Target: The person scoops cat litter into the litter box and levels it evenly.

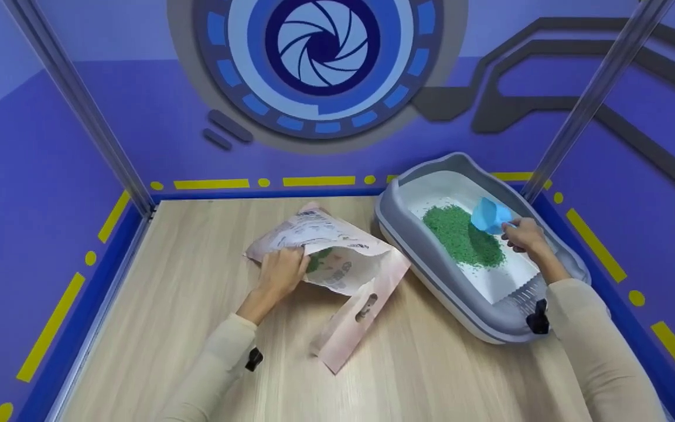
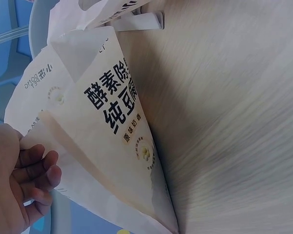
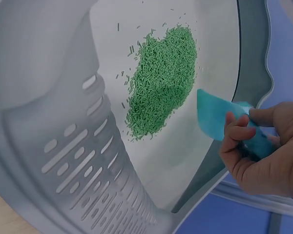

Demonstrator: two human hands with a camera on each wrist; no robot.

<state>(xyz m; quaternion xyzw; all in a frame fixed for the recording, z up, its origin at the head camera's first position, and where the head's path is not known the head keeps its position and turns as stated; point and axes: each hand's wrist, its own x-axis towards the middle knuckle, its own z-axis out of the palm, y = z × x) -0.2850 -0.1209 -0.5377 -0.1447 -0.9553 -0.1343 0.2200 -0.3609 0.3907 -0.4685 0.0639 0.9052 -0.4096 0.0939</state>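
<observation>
My right hand (image 1: 524, 235) grips the handle of a light blue scoop (image 1: 488, 215), held over a grey and white litter box (image 1: 396, 214). Below the scoop, green litter pellets (image 1: 454, 234) lie in a heap on the white floor of the box; the right wrist view shows them as short thin rods. On the left, my left hand (image 1: 283, 271) pinches the edge of a pale pink paper litter bag (image 1: 314, 228). The bag lies on its side with its mouth gaping toward me, and some green pellets (image 1: 317, 260) show inside. Its torn top strip (image 1: 364, 310) has a handle hole.
The wooden table (image 1: 197, 246) carries the bag and the box. Blue printed panels (image 1: 138, 123) stand at the back and on both sides, with metal posts (image 1: 601, 88) at the corners. A slotted grey step (image 3: 83, 161) forms the near end of the box.
</observation>
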